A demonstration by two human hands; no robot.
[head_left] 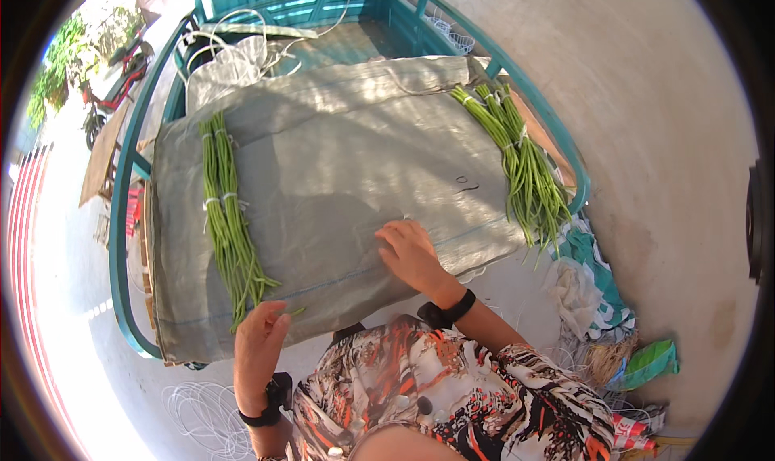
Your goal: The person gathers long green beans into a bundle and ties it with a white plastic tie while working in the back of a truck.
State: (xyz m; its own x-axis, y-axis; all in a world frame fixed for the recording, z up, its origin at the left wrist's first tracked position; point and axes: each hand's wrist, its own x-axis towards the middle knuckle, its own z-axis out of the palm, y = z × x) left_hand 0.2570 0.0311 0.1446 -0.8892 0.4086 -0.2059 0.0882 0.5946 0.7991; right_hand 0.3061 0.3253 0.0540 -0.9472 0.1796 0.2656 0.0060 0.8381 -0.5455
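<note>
Two bundles of long green beans (230, 227), tied with white bands, lie lengthwise on the left side of a grey woven cloth (339, 162). My left hand (262, 332) is beside their lower ends, fingers loosely bent and thumb apart, with nothing visible in it. A short loose bean piece (299, 310) lies just right of its fingertips. Over the near middle of the cloth is my right hand (410, 253), its fingers loosely curved and apart, holding nothing; whether it touches the cloth I cannot tell. More tied bean bundles (525, 166) lie slanted along the cloth's right edge.
The cloth covers the rear of a cart with a teal metal rail (123, 219) around it. White straps and a pale sack (230, 69) lie in the cart bed. Bags (577, 291) are piled at the right, and tangled white cord (202, 416) lies on the ground at lower left.
</note>
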